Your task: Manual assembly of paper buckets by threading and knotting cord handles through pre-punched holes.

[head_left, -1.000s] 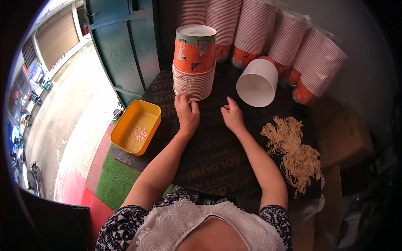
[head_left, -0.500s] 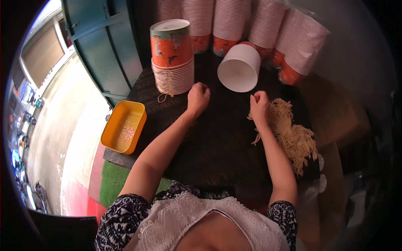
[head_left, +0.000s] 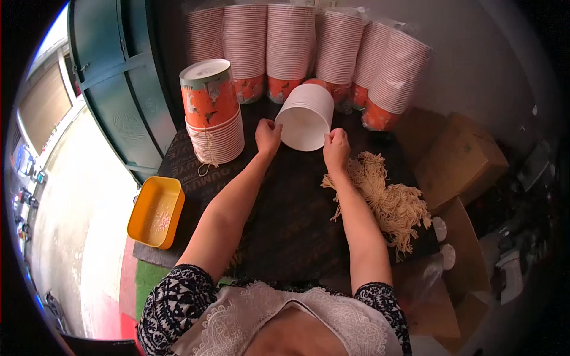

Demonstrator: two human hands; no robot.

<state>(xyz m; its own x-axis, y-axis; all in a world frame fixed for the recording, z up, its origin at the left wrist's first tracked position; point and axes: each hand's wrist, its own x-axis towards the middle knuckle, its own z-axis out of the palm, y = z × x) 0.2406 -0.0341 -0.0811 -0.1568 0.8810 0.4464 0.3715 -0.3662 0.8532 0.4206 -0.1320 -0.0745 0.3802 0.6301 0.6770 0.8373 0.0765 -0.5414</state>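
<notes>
A white-lined paper bucket lies on its side on the dark tabletop, its open mouth facing me. My left hand is closed at the left edge of that mouth, fingertips on the rim. On the opposite edge my right hand pinches the rim in the same way. Beside my right wrist lies a bundle of beige cotton cords. Left of my left hand stands an upside-down stack of orange paper buckets, with cord hanging down its side.
Tall plastic-wrapped stacks of buckets line the back of the table. A yellow tray with small pink and white bits sits at the left edge. Cardboard boxes stand to the right, and a green metal door at the left.
Both hands have moved forward from the open tabletop to the two sides of the bucket's mouth. The view has shifted, showing more of the back stacks.
</notes>
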